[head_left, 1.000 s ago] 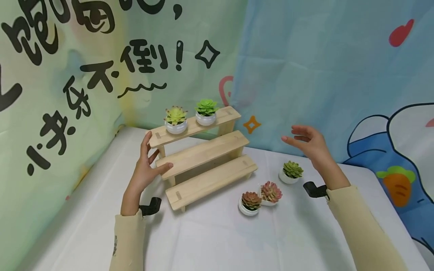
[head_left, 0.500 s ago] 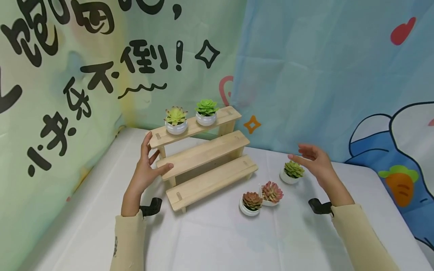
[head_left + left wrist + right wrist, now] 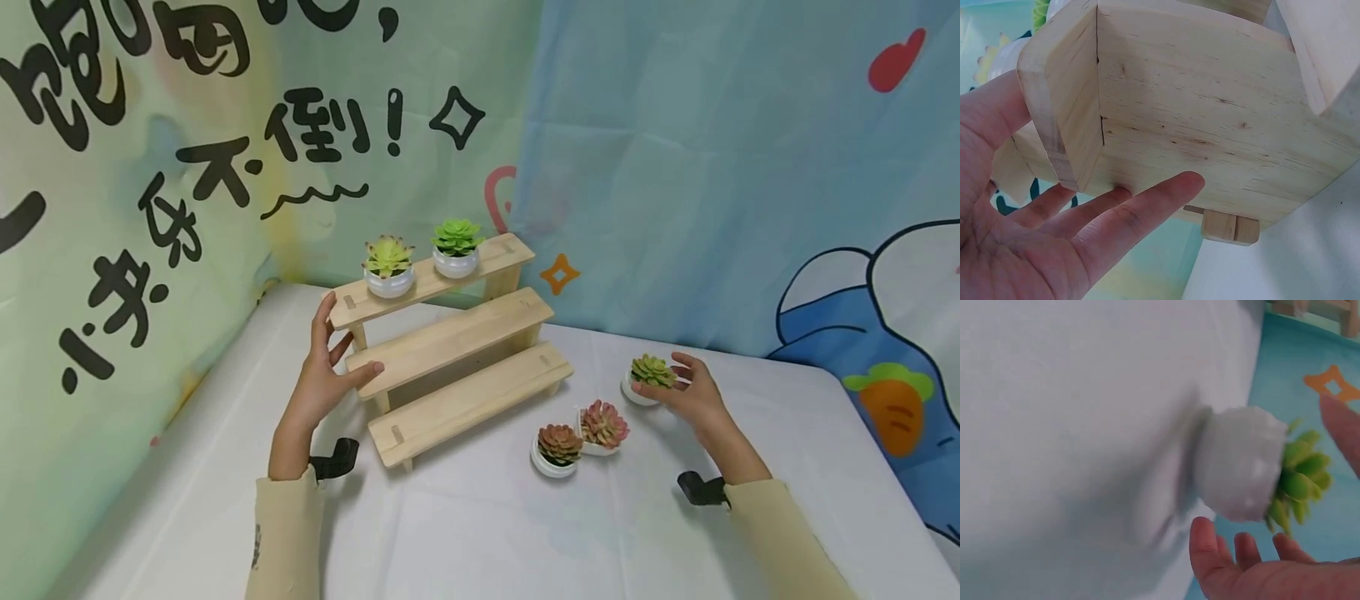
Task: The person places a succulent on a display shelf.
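A three-step wooden stand (image 3: 457, 367) sits on the white table (image 3: 487, 533). My left hand (image 3: 326, 367) rests flat against its left end with straight fingers, the thumb on the middle step. The left wrist view shows the stand's end board (image 3: 1210, 125) against my palm (image 3: 1054, 237). My right hand (image 3: 690, 396) curls round a small white pot with a green succulent (image 3: 647, 377) standing on the table right of the stand. In the right wrist view that pot (image 3: 1244, 464) lies between my fingertips (image 3: 1235, 562) and a finger on the far side.
Two green succulents in white pots (image 3: 388, 265) (image 3: 456, 248) stand on the top step. Two reddish succulents (image 3: 557, 450) (image 3: 602, 427) sit on the table before the stand, the right one tilted. Printed cloth backdrops close off the left and back.
My right hand has come down from mid-air to the table and closed round the green succulent pot. The left hand and the stand have not moved.
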Available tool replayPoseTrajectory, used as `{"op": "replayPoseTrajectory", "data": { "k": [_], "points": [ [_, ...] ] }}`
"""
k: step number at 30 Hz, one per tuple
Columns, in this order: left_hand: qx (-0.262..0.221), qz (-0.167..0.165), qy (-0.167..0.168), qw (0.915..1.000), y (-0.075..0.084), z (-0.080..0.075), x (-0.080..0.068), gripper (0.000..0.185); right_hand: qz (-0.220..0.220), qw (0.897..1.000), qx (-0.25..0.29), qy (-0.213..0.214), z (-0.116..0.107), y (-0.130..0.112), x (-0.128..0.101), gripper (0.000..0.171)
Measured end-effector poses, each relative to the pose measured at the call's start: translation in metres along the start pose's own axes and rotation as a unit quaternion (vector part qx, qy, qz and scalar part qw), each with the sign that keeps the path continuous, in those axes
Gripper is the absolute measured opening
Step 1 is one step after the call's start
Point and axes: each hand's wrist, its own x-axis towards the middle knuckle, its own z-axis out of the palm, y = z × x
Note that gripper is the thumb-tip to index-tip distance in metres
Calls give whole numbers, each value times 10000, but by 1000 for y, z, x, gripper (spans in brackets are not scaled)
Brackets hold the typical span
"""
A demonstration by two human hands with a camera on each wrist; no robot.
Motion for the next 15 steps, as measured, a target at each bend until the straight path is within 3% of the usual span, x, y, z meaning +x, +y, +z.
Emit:
{"op": "replayPoseTrajectory", "data": {
  "k": [4,15],
  "points": [
    [-12,-2,16,10000,1,0,0,110,162,9998,79,-49,9,-14,-18,98],
    [-102,91,-6,9999,1,-1,-1,110,416,9985,78,341,17,-12,-14,92]
  ]
}}
